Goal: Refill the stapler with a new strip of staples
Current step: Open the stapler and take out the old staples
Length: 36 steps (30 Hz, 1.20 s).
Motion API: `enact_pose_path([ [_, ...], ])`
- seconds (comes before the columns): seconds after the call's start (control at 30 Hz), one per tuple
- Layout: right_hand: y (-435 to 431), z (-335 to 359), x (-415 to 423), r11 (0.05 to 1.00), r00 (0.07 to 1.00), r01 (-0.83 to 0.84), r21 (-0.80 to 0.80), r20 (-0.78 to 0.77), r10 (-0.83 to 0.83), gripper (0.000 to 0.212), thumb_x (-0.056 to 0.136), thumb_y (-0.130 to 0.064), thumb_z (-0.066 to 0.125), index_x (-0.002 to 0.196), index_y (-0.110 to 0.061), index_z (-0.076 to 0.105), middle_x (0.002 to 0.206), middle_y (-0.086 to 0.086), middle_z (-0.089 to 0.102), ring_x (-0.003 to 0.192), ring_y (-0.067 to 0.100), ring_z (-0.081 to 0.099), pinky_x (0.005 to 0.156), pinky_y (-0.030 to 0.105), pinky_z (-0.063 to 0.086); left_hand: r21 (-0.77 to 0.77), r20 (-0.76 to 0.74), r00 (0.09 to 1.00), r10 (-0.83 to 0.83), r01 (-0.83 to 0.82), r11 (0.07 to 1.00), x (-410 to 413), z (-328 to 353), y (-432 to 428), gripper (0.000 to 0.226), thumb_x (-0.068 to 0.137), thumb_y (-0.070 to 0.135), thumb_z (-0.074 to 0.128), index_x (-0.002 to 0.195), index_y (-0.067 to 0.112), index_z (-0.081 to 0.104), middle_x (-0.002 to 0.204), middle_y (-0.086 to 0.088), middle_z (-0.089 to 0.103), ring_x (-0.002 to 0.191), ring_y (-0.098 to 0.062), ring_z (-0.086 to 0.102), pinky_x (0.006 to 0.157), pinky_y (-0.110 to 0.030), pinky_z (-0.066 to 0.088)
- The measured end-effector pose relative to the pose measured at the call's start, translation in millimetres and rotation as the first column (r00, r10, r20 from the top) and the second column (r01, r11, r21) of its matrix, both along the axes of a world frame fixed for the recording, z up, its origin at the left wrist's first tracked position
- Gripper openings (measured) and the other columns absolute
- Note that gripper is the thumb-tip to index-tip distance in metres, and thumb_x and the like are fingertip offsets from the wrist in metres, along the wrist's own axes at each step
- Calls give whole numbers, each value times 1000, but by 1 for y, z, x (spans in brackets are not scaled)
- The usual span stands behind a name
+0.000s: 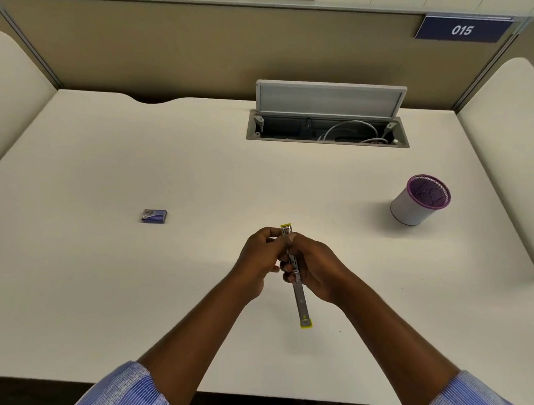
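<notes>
Both my hands are holding the stapler [296, 277] opened out flat above the desk [197, 174].

I am gripping its middle with my right hand [316, 266], fingers curled shut around the metal, so the long body is staying steady and pointing straight away from me. My left hand [259, 257] is closing its fingertips on the far half, just beside my right thumb, probably to work the staple channel open or feel whether it is empty; I cannot tell if a strip is already inside. The stapler is looking slim and silvery, with a yellow cap at each end: one poking out beyond my knuckles, one hanging below my right wrist. The small blue staple box [153, 216] is lying well off to the left of my left hand, closed as far as I can tell.
</notes>
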State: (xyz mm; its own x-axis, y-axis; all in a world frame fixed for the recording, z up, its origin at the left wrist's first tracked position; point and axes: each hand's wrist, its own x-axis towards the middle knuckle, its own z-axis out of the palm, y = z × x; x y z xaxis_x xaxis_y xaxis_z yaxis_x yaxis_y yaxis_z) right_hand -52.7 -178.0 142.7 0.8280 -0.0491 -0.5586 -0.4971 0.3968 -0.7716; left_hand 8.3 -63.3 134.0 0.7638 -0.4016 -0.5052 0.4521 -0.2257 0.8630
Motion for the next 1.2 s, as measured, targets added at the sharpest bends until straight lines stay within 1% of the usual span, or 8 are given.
enact_pose_path([
  [0.13, 2, -1, -3, 999, 1000, -17, 51, 19, 16, 17, 98, -15, 43, 100, -6, 57, 72, 4, 52, 60, 16, 44, 57, 31, 39, -57, -91, 996, -4, -1, 998, 0, -2, 3, 20, 93, 27, 69, 100, 9, 68, 67, -2, 61, 56, -17, 55, 74, -41, 48],
  [0.27, 1, -2, -7, 991, 996, -47, 122, 79, 38, 20, 103, -16, 45, 108, -10, 64, 77, 6, 51, 64, 17, 49, 61, 31, 43, -110, -174, 985, 12, -31, 993, 3, -2, 4, 12, 92, 24, 70, 96, 13, 68, 58, -2, 54, 47, -17, 51, 56, -29, 49],
  [0.4, 2, -4, -11, 986, 994, -107, 130, 42, 102, 33, 105, -39, 48, 129, -21, 60, 76, 5, 56, 66, 21, 56, 65, 37, 51, -108, -150, 988, 20, -37, 993, 7, 0, 5, 15, 92, 19, 69, 105, 14, 72, 66, 2, 65, 48, -13, 54, 50, -25, 47],
  [0.53, 4, -5, -11, 986, 999, -30, 164, -9, 32, 39, 100, -53, 52, 111, -18, 65, 70, 3, 52, 57, 18, 46, 56, 32, 41, -107, -129, 991, 28, -42, 993, 8, -1, 5, 19, 93, 15, 66, 110, 11, 71, 73, 2, 68, 50, -8, 61, 51, -25, 51],
  [0.83, 4, -4, -9, 964, 1000, 16, 265, -8, -15, 23, 104, -26, 46, 115, -15, 63, 69, 4, 45, 54, 16, 37, 52, 29, 32, -121, -172, 985, 29, -50, 991, 9, -5, 4, 34, 90, 26, 73, 116, 4, 68, 72, 5, 67, 49, -10, 57, 77, -39, 46],
  [0.93, 6, -5, -8, 960, 999, 27, 277, -30, -20, 18, 103, -22, 42, 98, -11, 55, 67, 5, 44, 53, 15, 37, 52, 29, 30, -144, -200, 979, 21, -51, 988, 10, -4, 5, 37, 90, 28, 73, 116, 2, 68, 72, 6, 69, 50, -12, 58, 72, -34, 49],
  [1.03, 7, -6, -9, 959, 999, 25, 284, -34, -16, 23, 102, -22, 40, 93, -9, 57, 66, 5, 43, 52, 16, 36, 51, 30, 30, -141, -190, 982, 16, -44, 989, 12, 0, 6, 39, 91, 26, 72, 118, -1, 66, 74, 5, 70, 54, -10, 62, 61, -29, 49],
  [1.2, 7, -9, -8, 960, 999, 20, 279, -54, -5, 29, 102, -28, 37, 88, -9, 55, 65, 5, 44, 52, 17, 37, 52, 31, 31, -144, -193, 981, 32, -61, 988, 8, 0, 6, 38, 91, 25, 72, 119, 0, 66, 74, 2, 66, 52, -11, 60, 59, -28, 49],
])
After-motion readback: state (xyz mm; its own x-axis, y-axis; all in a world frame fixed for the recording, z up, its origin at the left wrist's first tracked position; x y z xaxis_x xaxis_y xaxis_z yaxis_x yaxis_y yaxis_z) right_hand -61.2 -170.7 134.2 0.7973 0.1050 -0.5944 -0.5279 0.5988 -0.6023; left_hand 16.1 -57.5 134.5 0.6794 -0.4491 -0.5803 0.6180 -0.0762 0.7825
